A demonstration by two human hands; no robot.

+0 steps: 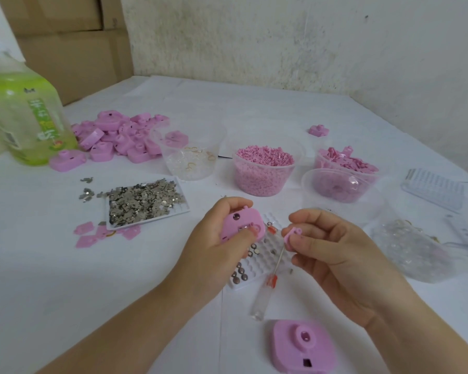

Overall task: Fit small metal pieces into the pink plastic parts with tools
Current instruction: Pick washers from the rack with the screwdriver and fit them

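Note:
My left hand (pixel 214 244) grips a pink plastic housing (pixel 241 224) above the table, thumb pressed on its face beside a small metal piece. My right hand (pixel 333 255) pinches a small pink cover piece (pixel 291 236) just right of the housing. Under both hands lies a white dimpled tray (pixel 257 263) with round metal discs, and a clear-handled screwdriver (pixel 265 292) with a red collar rests across it. A white tray of small metal pieces (pixel 143 202) sits to the left. Another pink housing (pixel 303 346) lies near the front edge.
A heap of pink housings (pixel 119 137) and a green bottle (pixel 25 117) stand at the back left. Tubs of clear parts (pixel 189 157), pink pellets (pixel 264 166) and pink pieces (pixel 346 166) line the middle. A plastic bag (pixel 414 249) lies at the right.

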